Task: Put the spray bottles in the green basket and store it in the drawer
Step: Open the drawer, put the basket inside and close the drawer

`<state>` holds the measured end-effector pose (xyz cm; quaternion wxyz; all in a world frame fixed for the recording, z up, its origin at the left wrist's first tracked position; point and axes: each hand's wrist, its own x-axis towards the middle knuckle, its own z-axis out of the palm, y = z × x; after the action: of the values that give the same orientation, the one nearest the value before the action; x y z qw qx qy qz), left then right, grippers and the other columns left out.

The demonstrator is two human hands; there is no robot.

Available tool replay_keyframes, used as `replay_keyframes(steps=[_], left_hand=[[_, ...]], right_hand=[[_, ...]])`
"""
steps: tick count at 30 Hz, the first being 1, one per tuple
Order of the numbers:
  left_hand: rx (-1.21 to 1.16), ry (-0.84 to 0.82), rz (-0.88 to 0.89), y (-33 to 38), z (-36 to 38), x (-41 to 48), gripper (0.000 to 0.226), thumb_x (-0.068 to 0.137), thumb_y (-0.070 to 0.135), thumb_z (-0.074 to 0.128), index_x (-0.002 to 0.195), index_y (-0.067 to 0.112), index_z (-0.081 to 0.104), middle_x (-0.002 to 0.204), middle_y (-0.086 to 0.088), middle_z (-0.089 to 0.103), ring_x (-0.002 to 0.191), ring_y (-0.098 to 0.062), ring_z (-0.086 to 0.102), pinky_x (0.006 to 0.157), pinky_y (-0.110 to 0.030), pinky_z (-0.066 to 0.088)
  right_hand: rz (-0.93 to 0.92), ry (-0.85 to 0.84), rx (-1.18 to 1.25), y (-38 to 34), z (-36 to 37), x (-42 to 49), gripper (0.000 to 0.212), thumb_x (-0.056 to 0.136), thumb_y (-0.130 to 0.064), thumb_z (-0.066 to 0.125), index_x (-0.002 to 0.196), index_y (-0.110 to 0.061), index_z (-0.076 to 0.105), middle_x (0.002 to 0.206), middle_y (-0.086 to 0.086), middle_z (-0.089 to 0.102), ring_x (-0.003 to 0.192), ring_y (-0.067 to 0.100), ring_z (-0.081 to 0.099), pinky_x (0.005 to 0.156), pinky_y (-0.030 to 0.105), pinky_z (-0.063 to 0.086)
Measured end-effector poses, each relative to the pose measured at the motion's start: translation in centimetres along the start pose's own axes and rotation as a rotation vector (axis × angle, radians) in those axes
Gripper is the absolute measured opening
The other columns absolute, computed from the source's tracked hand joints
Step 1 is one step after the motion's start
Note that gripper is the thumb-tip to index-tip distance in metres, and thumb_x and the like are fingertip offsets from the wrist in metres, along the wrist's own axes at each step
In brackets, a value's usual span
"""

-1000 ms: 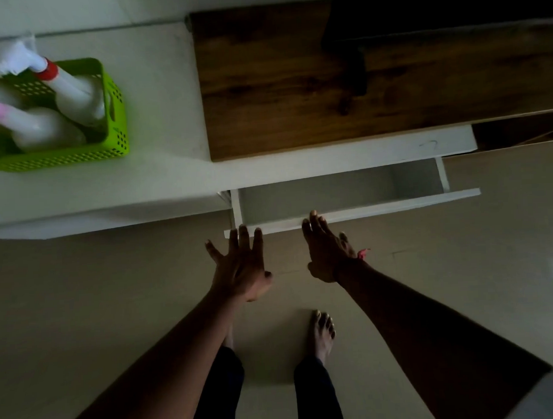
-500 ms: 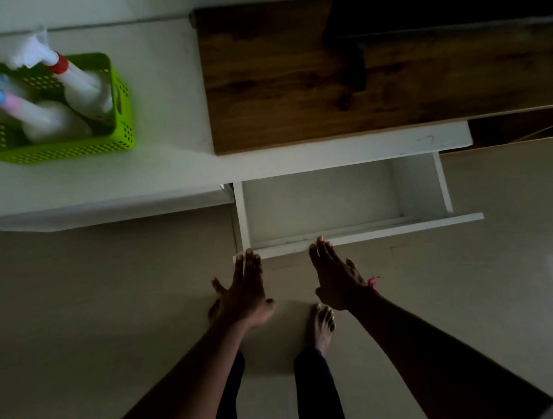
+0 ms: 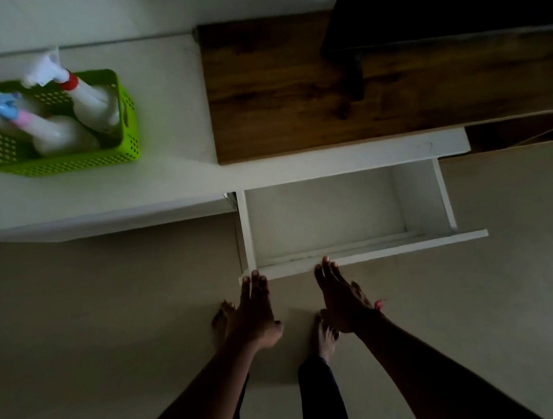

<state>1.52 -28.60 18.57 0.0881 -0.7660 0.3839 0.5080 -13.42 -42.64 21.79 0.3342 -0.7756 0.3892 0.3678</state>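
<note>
The green basket [image 3: 83, 163] stands on the white cabinet top at the upper left. It holds white spray bottles: one with a red collar [image 3: 92, 103], one with a pink collar [image 3: 56, 134], more cut off by the frame's left edge. The white drawer [image 3: 361, 257] is pulled far out below the cabinet top and is bare inside. My left hand [image 3: 253, 310] and my right hand [image 3: 340, 299] are flat, fingers stretched, fingertips touching the drawer's front panel. Neither hand holds anything.
A dark wooden board [image 3: 358, 86] lies on the cabinet top behind the drawer, with a black object [image 3: 434, 15] on it. My bare feet [image 3: 325, 338] stand on the beige floor just in front of the drawer.
The drawer has slid much farther out of the cabinet, and both hands have drawn back toward me with its front panel. The basket has not moved on the cabinet.
</note>
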Motion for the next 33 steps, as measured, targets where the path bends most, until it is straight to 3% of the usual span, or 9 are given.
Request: replay_keyframes(steps=[6, 11, 15, 18, 21, 24, 26, 29, 33], left_hand=[[0.016, -0.047, 0.001, 0.0, -0.6, -0.3, 0.105, 0.086, 0.044, 0.057, 0.148, 0.021, -0.024, 0.152, 0.003, -0.037, 0.145, -0.021, -0.026, 0.116, -0.065, 0.006], [0.029, -0.121, 0.024, -0.2, -1.8, -0.4, 0.097, 0.09, 0.047, 0.051, 0.149, 0.022, -0.022, 0.15, 0.003, -0.039, 0.144, -0.02, -0.024, 0.119, -0.059, 0.008], [-0.097, -0.127, 0.081, -1.5, -4.0, -0.6, 0.089, 0.092, 0.045, 0.05, 0.152, 0.031, -0.015, 0.161, 0.005, -0.023, 0.15, -0.019, -0.008, 0.119, -0.052, 0.013], [-0.253, -0.017, 0.033, -4.2, -8.3, -1.2, 0.085, 0.09, 0.046, 0.052, 0.152, 0.038, -0.005, 0.156, -0.003, 0.036, 0.13, -0.023, 0.051, 0.107, -0.042, 0.042], [-0.277, 0.182, -0.017, -8.6, -14.4, -2.4, 0.068, 0.09, 0.046, 0.053, 0.15, 0.034, 0.024, 0.124, -0.009, 0.067, 0.099, -0.021, 0.068, 0.086, -0.031, 0.054], [-0.356, 0.627, -0.17, -15.1, -21.1, -3.5, 0.031, 0.087, 0.034, 0.062, 0.115, 0.021, 0.065, 0.106, -0.008, 0.074, 0.099, -0.027, 0.069, 0.083, -0.034, 0.053], [-0.513, 0.841, -0.324, -20.4, -25.5, -3.8, 0.017, 0.088, 0.025, 0.063, 0.094, 0.011, 0.071, 0.101, -0.015, 0.074, 0.095, -0.034, 0.068, 0.081, -0.038, 0.049], [-0.762, 0.958, -0.565, -28.0, -30.9, -3.0, 0.036, 0.09, 0.034, 0.055, 0.104, 0.003, 0.068, 0.112, -0.022, 0.068, 0.102, -0.041, 0.062, 0.089, -0.042, 0.047], [-1.222, 0.931, -0.552, -32.9, -35.7, -1.1, 0.057, 0.086, 0.041, 0.06, 0.136, 0.017, 0.048, 0.124, -0.022, 0.062, 0.088, -0.032, 0.066, 0.087, -0.05, 0.056]], right_hand=[[0.013, -0.017, 0.034, -0.2, -0.1, -0.2, 0.096, 0.088, -0.004, 0.056, 0.151, -0.023, -0.014, 0.15, -0.005, -0.034, 0.146, 0.017, -0.021, 0.121, 0.049, 0.005], [0.014, -0.107, -0.013, -0.4, -1.4, -0.3, 0.093, 0.091, -0.017, 0.058, 0.151, -0.021, -0.013, 0.156, -0.001, -0.029, 0.148, 0.019, -0.016, 0.121, 0.049, 0.018], [0.063, -0.099, -0.073, -2.5, -2.6, 0.3, 0.086, 0.096, -0.028, 0.051, 0.152, -0.019, -0.013, 0.161, 0.003, -0.021, 0.15, 0.021, -0.013, 0.121, 0.048, 0.007], [-0.007, 0.074, -0.086, -7.2, -4.8, 1.4, 0.076, 0.098, -0.034, 0.044, 0.154, -0.022, -0.006, 0.164, 0.004, -0.007, 0.151, 0.018, 0.004, 0.121, 0.034, 0.017], [-0.176, 0.203, 0.025, -14.3, -8.9, 3.2, 0.067, 0.097, -0.042, 0.044, 0.154, -0.026, 0.013, 0.162, -0.002, 0.018, 0.138, 0.015, 0.041, 0.114, 0.026, 0.032], [-0.302, 0.354, 0.182, -22.4, -13.3, 6.0, 0.056, 0.094, -0.041, 0.052, 0.146, -0.026, 0.038, 0.145, -0.001, 0.052, 0.126, 0.015, 0.056, 0.105, 0.029, 0.045], [-0.315, 0.414, 0.357, -28.1, -15.8, 8.1, 0.052, 0.092, -0.044, 0.055, 0.139, -0.024, 0.046, 0.131, 0.004, 0.064, 0.118, 0.02, 0.062, 0.099, 0.035, 0.051], [-0.241, 0.401, 0.508, -34.5, -18.8, 11.1, 0.058, 0.092, -0.047, 0.054, 0.142, -0.018, 0.042, 0.132, 0.011, 0.062, 0.124, 0.027, 0.057, 0.103, 0.034, 0.044], [-0.145, 0.307, 0.495, -39.0, -21.2, 14.5, 0.06, 0.093, -0.04, 0.053, 0.14, -0.005, 0.04, 0.134, 0.021, 0.057, 0.118, 0.038, 0.058, 0.1, 0.046, 0.049]])
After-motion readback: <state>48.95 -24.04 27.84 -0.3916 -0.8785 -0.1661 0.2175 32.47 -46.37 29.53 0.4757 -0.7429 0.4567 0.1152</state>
